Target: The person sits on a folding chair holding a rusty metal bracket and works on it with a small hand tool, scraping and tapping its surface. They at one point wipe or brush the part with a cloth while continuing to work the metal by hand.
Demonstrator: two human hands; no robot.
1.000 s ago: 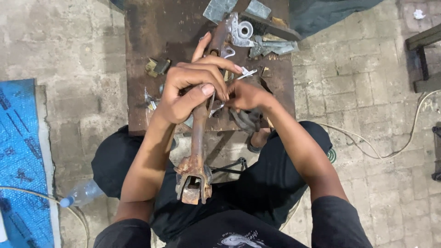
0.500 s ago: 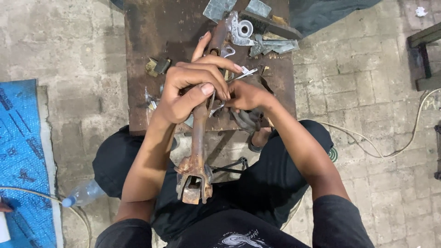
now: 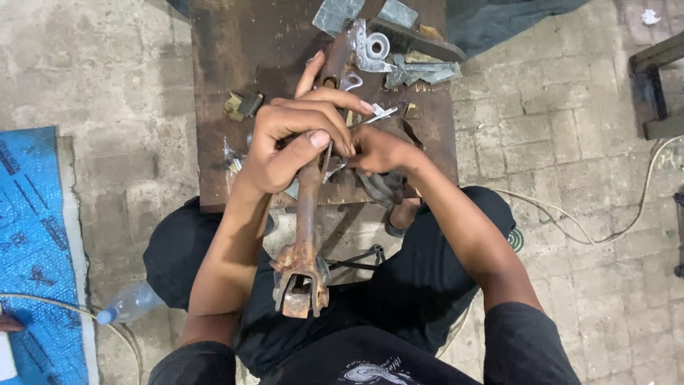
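My left hand (image 3: 296,139) is wrapped around a long rusty metal shaft (image 3: 308,214) that runs from a forked yoke end (image 3: 299,281) near my lap up onto a low rusty steel bench (image 3: 242,64). My right hand (image 3: 377,150) presses against the shaft beside the left, its fingers closed on a small shiny metal piece (image 3: 377,113) at the shaft's middle. The shaft's far end meets a grey bracket with a round hole (image 3: 372,47).
Grey metal scraps (image 3: 420,71) and a small dark block (image 3: 246,105) lie on the bench. A blue sheet (image 3: 32,249) and a plastic bottle (image 3: 128,303) are at the left, a pale cable (image 3: 605,228) on the paved floor at the right, a dark frame (image 3: 659,85) beyond.
Both hands stay on the shaft with almost no movement. The view has shifted slightly.
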